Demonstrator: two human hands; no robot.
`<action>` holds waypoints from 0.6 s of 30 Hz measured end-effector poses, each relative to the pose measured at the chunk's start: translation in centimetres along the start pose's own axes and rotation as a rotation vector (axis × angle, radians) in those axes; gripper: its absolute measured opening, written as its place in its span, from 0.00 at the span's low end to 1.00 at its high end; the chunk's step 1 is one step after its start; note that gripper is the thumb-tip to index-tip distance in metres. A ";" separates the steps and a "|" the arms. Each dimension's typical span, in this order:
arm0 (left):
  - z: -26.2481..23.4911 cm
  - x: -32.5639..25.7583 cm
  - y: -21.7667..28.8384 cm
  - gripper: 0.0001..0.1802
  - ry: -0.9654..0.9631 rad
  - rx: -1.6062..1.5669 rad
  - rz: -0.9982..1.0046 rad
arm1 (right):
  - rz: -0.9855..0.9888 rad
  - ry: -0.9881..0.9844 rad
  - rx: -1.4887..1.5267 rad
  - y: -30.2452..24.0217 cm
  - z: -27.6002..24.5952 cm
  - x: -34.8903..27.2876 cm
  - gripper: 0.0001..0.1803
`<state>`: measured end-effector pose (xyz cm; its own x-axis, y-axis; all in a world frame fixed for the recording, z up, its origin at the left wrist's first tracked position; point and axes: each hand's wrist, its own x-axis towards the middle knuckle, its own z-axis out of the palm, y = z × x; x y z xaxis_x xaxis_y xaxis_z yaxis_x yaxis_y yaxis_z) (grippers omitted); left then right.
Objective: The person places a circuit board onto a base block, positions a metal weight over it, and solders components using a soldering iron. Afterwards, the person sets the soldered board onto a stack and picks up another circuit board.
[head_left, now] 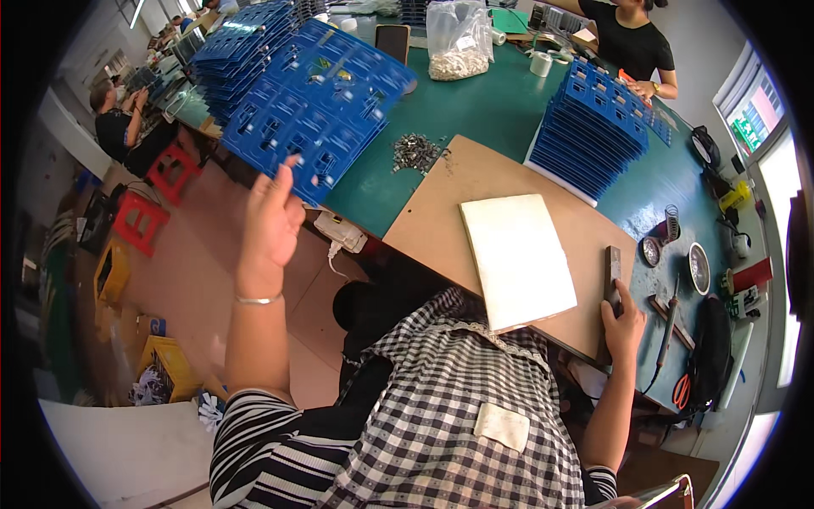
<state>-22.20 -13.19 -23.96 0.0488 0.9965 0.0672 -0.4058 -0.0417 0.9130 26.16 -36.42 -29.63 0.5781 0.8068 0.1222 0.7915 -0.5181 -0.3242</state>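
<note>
My left hand [273, 225] is raised at the near edge of a blue circuit board panel [292, 106], pinching it with the thumb on top. Skin shows through the panel's cutouts. The panel tilts, is slightly blurred, and overlaps other blue boards around it. My right hand [625, 327] has its thumb and fingers around the near end of a narrow dark bar [613, 265] at the right side of a brown work board [441, 212]. Between my hands, a thick cream-white pad [519, 259] lies on that work board, its near edge by my checked apron.
A heap of small metal parts [415, 153] lies beyond the work board. Stacks of blue boards stand at back left [216, 76] and right [585, 140]. A soldering iron [670, 327] and scissors [681, 391] lie at right. A co-worker [632, 42] sits across the green table.
</note>
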 end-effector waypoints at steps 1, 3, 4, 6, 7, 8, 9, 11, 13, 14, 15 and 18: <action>-0.6 1.1 1.1 0.16 -0.008 -0.005 -0.001 | -0.003 -0.003 0.002 0.1 0.1 0.1 0.29; -1.1 3.5 2.2 0.16 0.014 -0.019 -0.002 | 0.002 -0.031 0.025 0.3 0.1 0.2 0.29; -1.4 4.5 2.5 0.16 -0.010 -0.028 -0.022 | 0.002 -0.033 0.028 0.3 0.1 0.3 0.29; -2.0 6.8 2.5 0.15 -0.027 -0.094 -0.074 | -0.026 -0.017 0.000 0.3 0.1 0.1 0.29; -2.3 7.8 2.3 0.15 -0.009 -0.084 -0.074 | -0.028 -0.022 -0.002 0.2 0.2 0.0 0.29; -2.7 8.7 2.2 0.15 0.023 -0.103 -0.107 | -0.068 0.021 0.002 0.2 0.3 -0.1 0.29; -3.0 9.5 2.0 0.15 0.056 -0.126 -0.148 | -0.116 0.079 0.005 0.1 0.3 -0.2 0.28; -3.6 10.7 1.8 0.14 0.106 -0.121 -0.168 | -0.084 0.067 -0.044 -0.3 0.2 -0.5 0.29; -4.0 11.2 1.6 0.14 0.159 -0.119 -0.202 | -0.059 0.065 -0.100 -1.2 -0.4 -1.1 0.29; -4.0 11.2 1.6 0.14 0.138 -0.102 -0.219 | -0.155 0.150 -0.195 -1.8 -0.9 -1.5 0.31; -3.9 11.2 1.6 0.15 0.135 -0.089 -0.249 | -0.212 0.209 -0.284 -2.6 -1.4 -1.9 0.33; -3.6 10.5 2.4 0.21 0.129 0.143 -0.237 | -0.502 0.009 -0.193 -5.6 -2.3 -3.6 0.39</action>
<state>-25.90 -2.54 -22.51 0.0070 0.9801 -0.1982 -0.2643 0.1930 0.9449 20.11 -37.08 -26.07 0.1204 0.9666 0.2263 0.9925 -0.1130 -0.0457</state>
